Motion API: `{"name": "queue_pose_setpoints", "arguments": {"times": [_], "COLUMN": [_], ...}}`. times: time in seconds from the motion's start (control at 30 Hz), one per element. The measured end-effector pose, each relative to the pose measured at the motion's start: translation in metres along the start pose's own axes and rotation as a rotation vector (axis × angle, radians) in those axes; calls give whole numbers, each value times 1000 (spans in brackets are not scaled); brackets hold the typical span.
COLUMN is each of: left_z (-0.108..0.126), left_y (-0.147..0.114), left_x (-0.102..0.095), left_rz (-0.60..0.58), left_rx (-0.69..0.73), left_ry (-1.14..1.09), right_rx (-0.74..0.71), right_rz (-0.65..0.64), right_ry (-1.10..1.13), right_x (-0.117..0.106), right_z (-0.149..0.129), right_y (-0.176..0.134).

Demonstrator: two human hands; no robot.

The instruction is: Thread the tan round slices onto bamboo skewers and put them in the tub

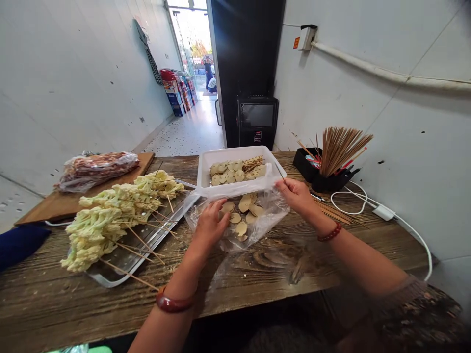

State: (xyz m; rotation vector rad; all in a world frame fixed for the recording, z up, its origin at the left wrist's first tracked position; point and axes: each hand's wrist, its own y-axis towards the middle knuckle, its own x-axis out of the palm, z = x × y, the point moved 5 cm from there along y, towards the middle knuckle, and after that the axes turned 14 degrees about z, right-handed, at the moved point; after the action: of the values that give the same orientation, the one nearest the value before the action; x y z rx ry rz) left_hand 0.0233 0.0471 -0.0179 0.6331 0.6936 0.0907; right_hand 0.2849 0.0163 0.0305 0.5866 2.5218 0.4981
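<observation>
A clear plastic bag (270, 208) lies spread on the wooden table, with several thin, round, pale slices (241, 228) in it. My left hand (210, 223) reaches over the bag's left side, thumb and fingers apart, the fingertips close to the slices. On the bag's right side, my right hand (297, 195) is closed in a pinch around a thin skewer (280, 172), whose tip points up and to the left. Just behind the bag stands a white plastic tub (204, 171). Inside it lie skewered round slices (230, 175) in rows.
Skewered cauliflower (117, 206) fills a metal tray (142, 267) at left. Behind it, a bagged reddish bundle (97, 169) rests on a wooden board (145, 164). At right, bamboo skewers (340, 147) stand in a black holder (327, 182), near a white cable (419, 233).
</observation>
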Motion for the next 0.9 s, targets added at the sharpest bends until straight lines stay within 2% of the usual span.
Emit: {"name": "queue_pose_setpoints", "arguments": {"times": [0.13,0.23,0.33,0.43,0.53,0.57,0.63,0.7,0.8,0.9], "left_z": [-2,-4,-6,-7,-8,-9,-9,-8,-7,-9], "left_y": [1,1,1,0,-1,-1,-2,-2,-3,-4], "left_x": [-3,-4,-2,1,4,5,5,5,5,7], "left_rz": [33,40,41,20,-8,-15,-23,-16,-13,-36], "left_rx": [-27,-43,-48,-51,-76,-87,-104,-114,-131,-160], "left_ry": [-14,-16,-21,-77,-136,-145,-141,-128,-139,-158], "right_rx": [-35,-25,23,66,105,171,249,270,277,232], "right_rz": [-263,-346,-359,-330,-319,-334,-409,-462,-418,-334], "right_ry": [-155,-311,-279,-167,12,185,427,486,429,291], "right_x": [13,18,26,39,51,54,59,60,52,40], "right_z": [0,8,14,6,-23,-35,-57,-70,-62,-33], "right_y": [-5,-2,5,10,7,4,-3,-7,-2,7]}}
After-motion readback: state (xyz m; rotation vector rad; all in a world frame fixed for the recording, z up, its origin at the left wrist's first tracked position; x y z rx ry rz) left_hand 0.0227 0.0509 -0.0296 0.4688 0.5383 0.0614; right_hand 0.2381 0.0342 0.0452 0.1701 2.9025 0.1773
